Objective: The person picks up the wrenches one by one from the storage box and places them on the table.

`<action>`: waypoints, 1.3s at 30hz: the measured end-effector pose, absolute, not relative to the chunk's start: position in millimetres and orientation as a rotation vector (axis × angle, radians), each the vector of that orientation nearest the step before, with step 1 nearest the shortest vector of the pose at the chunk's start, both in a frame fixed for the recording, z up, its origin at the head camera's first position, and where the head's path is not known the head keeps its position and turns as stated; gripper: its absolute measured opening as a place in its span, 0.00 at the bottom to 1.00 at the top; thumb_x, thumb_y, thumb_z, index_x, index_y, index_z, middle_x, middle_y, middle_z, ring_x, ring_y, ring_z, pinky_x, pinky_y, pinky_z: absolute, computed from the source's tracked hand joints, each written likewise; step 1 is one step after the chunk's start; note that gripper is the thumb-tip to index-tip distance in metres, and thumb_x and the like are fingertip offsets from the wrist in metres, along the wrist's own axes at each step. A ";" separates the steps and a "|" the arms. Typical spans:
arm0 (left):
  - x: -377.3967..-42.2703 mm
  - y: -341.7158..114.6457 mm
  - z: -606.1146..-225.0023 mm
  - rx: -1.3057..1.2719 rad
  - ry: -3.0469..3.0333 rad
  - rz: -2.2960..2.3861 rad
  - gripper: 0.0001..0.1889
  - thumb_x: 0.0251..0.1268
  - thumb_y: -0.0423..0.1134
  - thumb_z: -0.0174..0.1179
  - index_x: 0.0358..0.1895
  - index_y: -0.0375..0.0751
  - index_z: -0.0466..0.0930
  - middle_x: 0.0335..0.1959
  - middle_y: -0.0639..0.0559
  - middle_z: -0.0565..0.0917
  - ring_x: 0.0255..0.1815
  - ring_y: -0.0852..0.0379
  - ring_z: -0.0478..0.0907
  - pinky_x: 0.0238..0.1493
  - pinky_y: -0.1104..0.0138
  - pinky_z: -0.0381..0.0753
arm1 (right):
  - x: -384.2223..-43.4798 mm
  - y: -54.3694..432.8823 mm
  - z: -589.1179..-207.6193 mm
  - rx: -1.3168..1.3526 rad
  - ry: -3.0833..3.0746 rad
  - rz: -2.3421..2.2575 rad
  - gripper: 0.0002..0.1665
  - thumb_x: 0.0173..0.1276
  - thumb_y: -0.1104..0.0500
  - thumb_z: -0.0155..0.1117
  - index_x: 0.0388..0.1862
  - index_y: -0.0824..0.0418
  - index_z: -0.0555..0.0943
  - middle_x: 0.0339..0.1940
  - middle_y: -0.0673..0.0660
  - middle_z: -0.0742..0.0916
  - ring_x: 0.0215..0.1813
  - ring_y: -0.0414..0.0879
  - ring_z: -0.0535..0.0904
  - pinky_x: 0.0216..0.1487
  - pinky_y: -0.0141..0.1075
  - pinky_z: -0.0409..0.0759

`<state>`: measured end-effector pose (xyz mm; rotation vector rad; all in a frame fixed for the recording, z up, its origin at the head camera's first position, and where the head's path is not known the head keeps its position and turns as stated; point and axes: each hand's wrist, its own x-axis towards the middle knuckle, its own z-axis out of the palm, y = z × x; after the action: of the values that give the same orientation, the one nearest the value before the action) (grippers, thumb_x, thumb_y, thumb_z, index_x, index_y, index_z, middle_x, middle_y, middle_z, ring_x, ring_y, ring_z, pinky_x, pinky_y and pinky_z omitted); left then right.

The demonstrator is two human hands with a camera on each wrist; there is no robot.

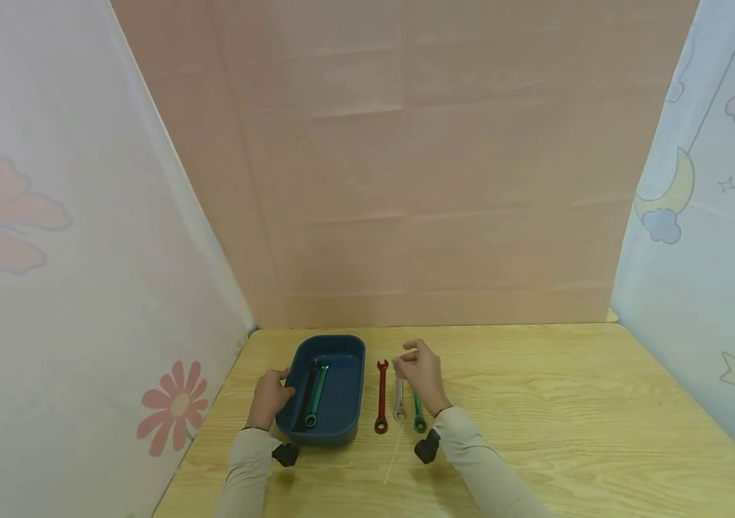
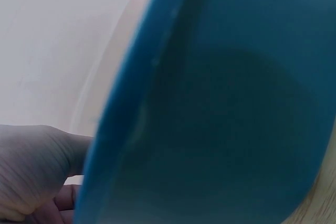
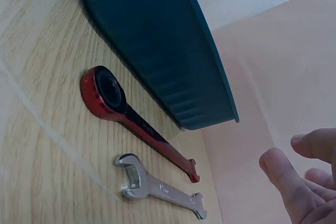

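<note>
A dark blue plastic bin (image 1: pixel 364 367) stands on the left of the table, with a black wrench (image 1: pixel 307 394) and a green wrench (image 1: pixel 318 394) inside. My left hand (image 1: pixel 269 398) grips its left rim, thumb over the edge; in the left wrist view the bin wall (image 2: pixel 236 103) hides the thumb tip. My right hand (image 1: pixel 423 374) hovers over a silver wrench (image 1: pixel 400 403) and a second green wrench (image 1: pixel 419 417), partly covering both. Thumb and fingers (image 3: pixel 286 177) are apart and hold nothing. Between bin and right hand lies a red ratchet wrench (image 1: pixel 381 399).
The wooden table (image 1: pixel 536 417) stretches away to the right. A thin pale line (image 1: pixel 393 457) runs along its surface below the silver wrench. A pinkish-tan sheet (image 1: pixel 439 180) hangs behind, with printed white sheets on the left (image 1: pixel 115 180) and right (image 1: pixel 697 288).
</note>
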<state>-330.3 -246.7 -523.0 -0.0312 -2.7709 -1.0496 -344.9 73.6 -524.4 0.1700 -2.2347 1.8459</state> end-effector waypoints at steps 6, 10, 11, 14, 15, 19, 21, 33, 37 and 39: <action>-330.6 -246.2 -522.8 -0.015 -2.770 -1.071 0.26 0.50 0.21 0.60 0.58 0.19 0.76 0.59 0.27 0.76 0.18 0.57 0.65 0.20 0.68 0.64 | -344.8 69.6 -521.0 0.198 -2.205 1.862 0.21 0.63 0.70 0.69 0.54 0.72 0.75 0.37 0.67 0.87 0.37 0.55 0.88 0.34 0.36 0.85; -331.0 -246.3 -522.8 -0.004 -2.772 -1.079 0.26 0.50 0.21 0.60 0.58 0.20 0.76 0.59 0.27 0.76 0.20 0.57 0.67 0.21 0.68 0.65 | -344.5 67.2 -517.3 0.225 -2.184 1.890 0.21 0.63 0.70 0.68 0.54 0.72 0.75 0.37 0.68 0.87 0.38 0.58 0.88 0.34 0.36 0.85; -331.1 -246.5 -522.5 0.004 -2.773 -1.085 0.26 0.50 0.21 0.60 0.58 0.20 0.76 0.59 0.28 0.76 0.20 0.57 0.67 0.21 0.67 0.65 | -344.4 66.7 -516.5 0.233 -2.182 1.893 0.21 0.64 0.70 0.68 0.54 0.72 0.75 0.37 0.68 0.87 0.38 0.58 0.88 0.34 0.36 0.85; -331.2 -246.2 -522.0 -0.001 -2.772 -1.094 0.26 0.50 0.21 0.60 0.58 0.19 0.76 0.59 0.27 0.76 0.20 0.56 0.66 0.21 0.67 0.65 | -344.6 64.9 -514.4 0.247 -2.181 1.897 0.20 0.64 0.71 0.67 0.55 0.72 0.74 0.38 0.68 0.87 0.39 0.61 0.87 0.34 0.37 0.85; -331.2 -246.1 -522.0 0.001 -2.772 -1.098 0.26 0.50 0.21 0.60 0.58 0.19 0.76 0.59 0.27 0.76 0.20 0.56 0.66 0.22 0.67 0.64 | -344.5 64.4 -514.0 0.250 -2.180 1.899 0.20 0.64 0.71 0.67 0.55 0.72 0.74 0.38 0.68 0.87 0.39 0.62 0.87 0.35 0.39 0.85; -330.8 -245.9 -521.7 0.007 -2.777 -1.093 0.26 0.50 0.21 0.59 0.58 0.19 0.76 0.59 0.27 0.76 0.20 0.57 0.66 0.22 0.67 0.64 | -345.1 62.4 -513.6 0.254 -2.175 1.907 0.20 0.65 0.71 0.66 0.55 0.71 0.74 0.37 0.68 0.87 0.39 0.66 0.86 0.36 0.45 0.85; -330.1 -245.6 -521.0 0.005 -2.777 -1.087 0.26 0.50 0.21 0.59 0.58 0.19 0.76 0.59 0.27 0.76 0.19 0.57 0.64 0.21 0.67 0.63 | -345.7 61.4 -514.0 0.257 -2.172 1.904 0.20 0.65 0.71 0.67 0.55 0.71 0.74 0.36 0.67 0.87 0.39 0.67 0.86 0.35 0.45 0.85; -331.2 -246.0 -522.6 -0.022 -2.756 -1.118 0.26 0.49 0.21 0.59 0.58 0.19 0.76 0.58 0.26 0.76 0.14 0.61 0.57 0.19 0.68 0.61 | -349.4 54.6 -515.0 0.301 -2.110 1.971 0.21 0.66 0.70 0.66 0.56 0.70 0.74 0.38 0.68 0.87 0.40 0.68 0.85 0.37 0.45 0.85; -332.0 -246.2 -523.0 -0.013 -2.758 -1.114 0.26 0.49 0.21 0.59 0.58 0.19 0.76 0.58 0.26 0.76 0.15 0.61 0.59 0.19 0.68 0.61 | -349.4 52.5 -513.9 0.322 -2.100 2.006 0.21 0.66 0.70 0.65 0.57 0.70 0.73 0.39 0.69 0.86 0.41 0.69 0.85 0.39 0.50 0.84; -331.6 -245.8 -522.9 -0.007 -2.759 -1.116 0.27 0.49 0.21 0.59 0.58 0.19 0.76 0.58 0.27 0.76 0.14 0.61 0.58 0.18 0.68 0.61 | -348.9 51.0 -512.4 0.322 -2.107 2.008 0.21 0.66 0.70 0.66 0.57 0.70 0.74 0.39 0.69 0.86 0.40 0.67 0.86 0.39 0.51 0.84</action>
<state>-331.6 -245.8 -522.9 -0.0072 -2.7593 -1.1163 -348.9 51.0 -512.4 0.3223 -2.1072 2.0080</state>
